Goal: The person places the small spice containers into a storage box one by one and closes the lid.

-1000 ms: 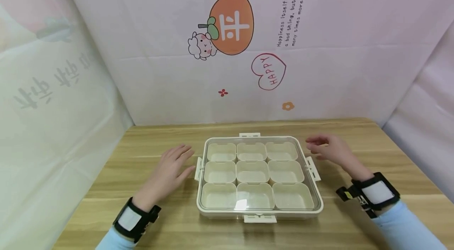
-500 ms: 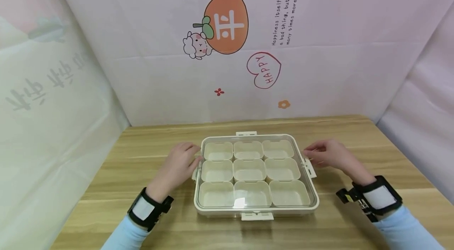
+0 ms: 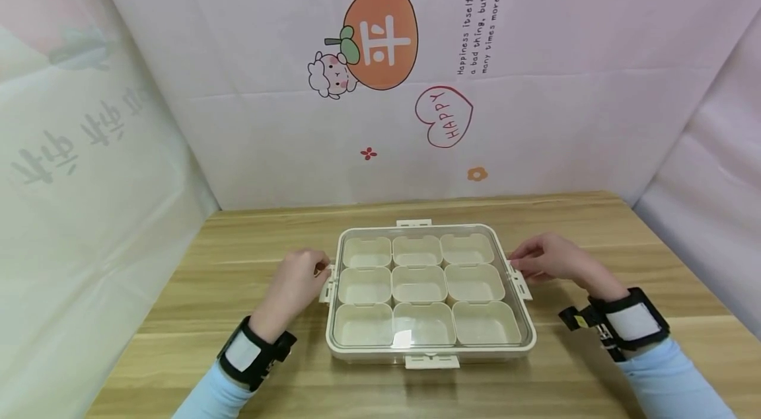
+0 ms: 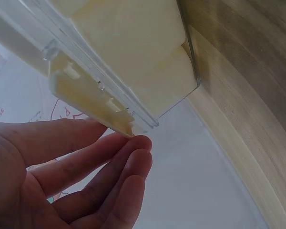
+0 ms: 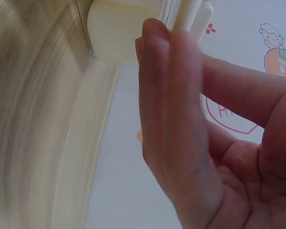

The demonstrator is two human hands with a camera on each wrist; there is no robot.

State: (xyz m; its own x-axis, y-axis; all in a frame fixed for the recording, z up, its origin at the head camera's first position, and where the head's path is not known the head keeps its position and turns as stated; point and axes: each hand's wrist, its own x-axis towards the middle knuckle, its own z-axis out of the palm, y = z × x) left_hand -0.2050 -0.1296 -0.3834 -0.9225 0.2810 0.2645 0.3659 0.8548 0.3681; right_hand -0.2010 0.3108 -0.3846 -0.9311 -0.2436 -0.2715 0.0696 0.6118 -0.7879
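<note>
A clear storage box (image 3: 431, 352) with a cream-rimmed see-through lid sits in mid-table, several cream cups (image 3: 420, 285) in rows inside. On the box's left side my left hand (image 3: 297, 277) pinches the far end of a cream latch (image 4: 86, 93) between thumb and forefinger; the latch angles outward from the wall. Opposite it, my right hand (image 3: 549, 257) holds its thumb and fingers together at the far end of the right latch (image 3: 519, 282). In the right wrist view the fingers (image 5: 155, 90) hide the contact and the thumb tip.
The front latch (image 3: 432, 362) and back latch (image 3: 413, 223) both stick out from the box. A wooden table (image 3: 238, 240) carries the box. Printed white cloth (image 3: 267, 141) hangs behind it and at both sides. Each wrist wears a black strap (image 3: 252, 353).
My left hand has moved right to the box, and its fingers have closed on the left latch. My right hand has come in slightly leftward to the right latch. The box stays in place.
</note>
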